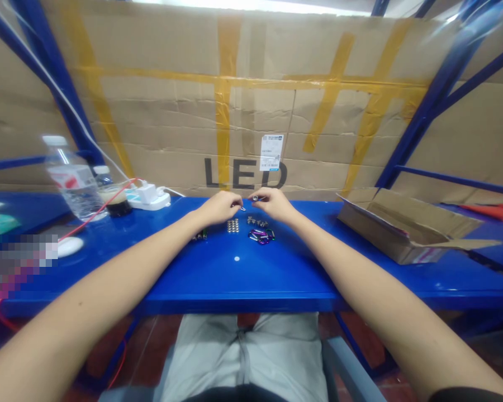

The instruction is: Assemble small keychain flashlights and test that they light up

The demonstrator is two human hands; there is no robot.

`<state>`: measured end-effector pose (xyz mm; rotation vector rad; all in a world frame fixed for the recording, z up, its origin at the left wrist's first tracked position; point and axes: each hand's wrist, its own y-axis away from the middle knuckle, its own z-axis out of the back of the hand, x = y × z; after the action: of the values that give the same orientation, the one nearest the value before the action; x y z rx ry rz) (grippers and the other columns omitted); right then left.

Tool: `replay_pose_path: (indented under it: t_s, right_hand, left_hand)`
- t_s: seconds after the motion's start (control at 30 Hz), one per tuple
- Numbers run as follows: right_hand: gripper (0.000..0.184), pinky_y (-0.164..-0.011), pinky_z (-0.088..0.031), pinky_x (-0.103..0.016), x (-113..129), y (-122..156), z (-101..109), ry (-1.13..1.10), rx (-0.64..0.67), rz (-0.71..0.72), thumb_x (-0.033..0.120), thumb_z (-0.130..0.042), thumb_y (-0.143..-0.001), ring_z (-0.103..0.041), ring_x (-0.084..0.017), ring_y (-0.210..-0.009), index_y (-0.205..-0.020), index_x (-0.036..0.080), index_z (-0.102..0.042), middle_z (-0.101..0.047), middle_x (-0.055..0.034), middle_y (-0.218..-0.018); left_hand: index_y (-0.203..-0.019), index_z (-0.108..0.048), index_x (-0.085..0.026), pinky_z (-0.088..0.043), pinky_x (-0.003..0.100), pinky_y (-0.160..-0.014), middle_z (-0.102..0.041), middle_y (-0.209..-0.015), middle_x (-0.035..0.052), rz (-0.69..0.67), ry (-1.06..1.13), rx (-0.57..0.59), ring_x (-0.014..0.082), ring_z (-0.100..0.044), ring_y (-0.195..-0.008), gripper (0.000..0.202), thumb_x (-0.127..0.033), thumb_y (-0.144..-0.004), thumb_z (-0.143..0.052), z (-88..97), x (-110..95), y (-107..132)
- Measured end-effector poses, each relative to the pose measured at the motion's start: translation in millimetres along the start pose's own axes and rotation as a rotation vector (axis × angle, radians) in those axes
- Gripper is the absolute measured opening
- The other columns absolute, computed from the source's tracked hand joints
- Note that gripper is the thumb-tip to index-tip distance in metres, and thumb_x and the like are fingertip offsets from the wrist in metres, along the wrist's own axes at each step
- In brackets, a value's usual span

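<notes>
Hovering near the back edge of the blue desk (pixel 276 273), the left hand (pixel 223 206) and the right hand (pixel 277 204) face each other, close but apart. The left hand is drawn in to a pinch, fingers curled, with a silver bit (pixel 243 209) showing at the fingertips; it is too small for its shape to be made out. The right hand is nearly closed too, its fingertips gripping a small metal ring (pixel 255 198); I cannot tell whether it holds anything more.

Take the neat grid of metal studs (pixel 233 226) as the clock's centre: it lies on the desk, just below the gap between the hands. From it the left hand is at 11 o'clock, the right hand at 2. At 3 o'clock, near the grid, lies a cluster of fittings (pixel 259 223); between 3 and 4 is a small pile of carabiners (pixel 262 237) in purple, silver and green. Between 8 and 9, more small pieces (pixel 200 235) are partly hidden by the left wrist. A white spot (pixel 237 258) shows on the desk at 6 o'clock.

Farther off at 3 o'clock stands an open box (pixel 371 226), flaps spread. Between 9 and 10 are a white power strip (pixel 157 202), a small bottle (pixel 115 204) of dark liquid and a large clear bottle (pixel 77 187), with a red cable (pixel 88 221) slanting past them. At 12, cardboard (pixel 167 128) printed "LED" rises behind the desk, bearing yellow tape (pixel 222 123) and a white label (pixel 271 152).
</notes>
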<state>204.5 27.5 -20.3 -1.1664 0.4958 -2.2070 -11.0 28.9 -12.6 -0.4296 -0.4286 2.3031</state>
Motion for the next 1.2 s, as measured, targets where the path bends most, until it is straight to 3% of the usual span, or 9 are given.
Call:
replay_pose_path:
  t_s: [0.13,0.23,0.37,0.5,0.6,0.73,0.87,1.0,1.2]
  right_hand:
    - [0.019,-0.082,-0.058,-0.039,6,2,1,-0.325,0.062,-0.178,0.012,-0.07,-0.077,-0.07,-0.02,-0.083,-0.095,0.014,-0.073,-0.075,-0.0079,-0.087]
    - [0.017,-0.079,-0.06,-0.039,9,3,2,-0.478,0.108,-0.263,0.015,-0.071,-0.078,-0.071,-0.02,-0.081,-0.096,0.014,-0.071,-0.075,-0.0081,-0.085]
    - [0.013,-0.088,-0.056,-0.04,2,3,3,-0.154,0.077,-0.171,0.007,-0.068,-0.074,-0.07,-0.021,-0.088,-0.083,0.014,-0.074,-0.076,-0.0078,-0.089]
    - [0.021,-0.094,-0.051,-0.041,-11,1,5,0.152,0.079,-0.104,0.005,-0.066,-0.074,-0.07,-0.023,-0.093,-0.085,0.018,-0.078,-0.077,-0.0062,-0.092]
    - [0.018,-0.092,-0.053,-0.038,-20,0,6,0.123,0.074,-0.141,0.006,-0.067,-0.073,-0.07,-0.022,-0.09,-0.084,0.017,-0.077,-0.077,-0.0056,-0.09]
    - [0.011,-0.085,-0.055,-0.034,-31,-1,8,-0.038,0.078,-0.237,0.006,-0.07,-0.072,-0.071,-0.02,-0.082,-0.078,0.014,-0.072,-0.077,-0.0059,-0.083]
    - [0.009,-0.083,-0.057,-0.034,-39,1,7,-0.127,0.119,-0.338,0.007,-0.073,-0.072,-0.072,-0.019,-0.079,-0.075,0.015,-0.068,-0.076,-0.0056,-0.078]
    - [0.01,-0.085,-0.057,-0.035,-40,1,6,-0.172,0.12,-0.333,0.01,-0.076,-0.072,-0.072,-0.019,-0.079,-0.075,0.015,-0.069,-0.077,-0.0058,-0.078]
    - [0.011,-0.087,-0.056,-0.034,-34,2,6,-0.162,0.154,-0.295,0.007,-0.074,-0.07,-0.072,-0.018,-0.081,-0.077,0.015,-0.071,-0.077,-0.0046,-0.081]
  left_hand:
    - [-0.093,-0.075,-0.018,-0.045,0.029,-0.078,-0.076,-0.095,0.006,0.044,0.04,0.198,0.0192,-0.067,-0.085,0.024,-0.025,-0.089,-0.053,-8.2,7,2]
    - [-0.086,-0.075,-0.018,-0.044,0.028,-0.072,-0.076,-0.086,0.0049,0.098,0.058,0.225,0.0182,-0.065,-0.078,0.025,-0.031,-0.09,-0.054,-11.2,7,2]
    - [-0.085,-0.076,-0.018,-0.046,0.028,-0.075,-0.077,-0.09,0.0059,0.173,0.075,0.181,0.0198,-0.067,-0.083,0.017,-0.027,-0.084,-0.062,-16.6,9,0]
    - [-0.083,-0.076,-0.017,-0.047,0.029,-0.073,-0.077,-0.088,0.008,0.238,-0.009,0.133,0.0208,-0.067,-0.082,0.018,-0.025,-0.084,-0.06,-18.2,17,-1]
    - [-0.085,-0.076,-0.017,-0.047,0.029,-0.074,-0.077,-0.089,0.0083,0.237,-0.037,0.167,0.0211,-0.067,-0.082,0.022,-0.028,-0.088,-0.057,-14.2,23,0]
    - [-0.089,-0.078,-0.02,-0.048,0.029,-0.082,-0.077,-0.098,0.0066,0.181,0.009,0.222,0.0222,-0.068,-0.092,0.017,-0.022,-0.082,-0.063,-9.3,26,1]
    - [-0.083,-0.077,-0.019,-0.048,0.028,-0.075,-0.077,-0.089,0.006,0.202,0.014,0.211,0.0208,-0.068,-0.085,0.014,-0.019,-0.077,-0.064,-8.4,25,-1]
    - [-0.076,-0.073,-0.019,-0.045,0.025,-0.065,-0.074,-0.078,0.0025,0.226,0.011,0.2,0.0174,-0.066,-0.075,0.01,-0.017,-0.071,-0.065,-6.4,24,-1]
    - [-0.069,-0.07,-0.018,-0.044,0.026,-0.066,-0.072,-0.071,0.0018,0.148,-0.021,0.247,0.0164,-0.065,-0.07,0.014,-0.01,-0.069,-0.059,-2.0,23,-2]
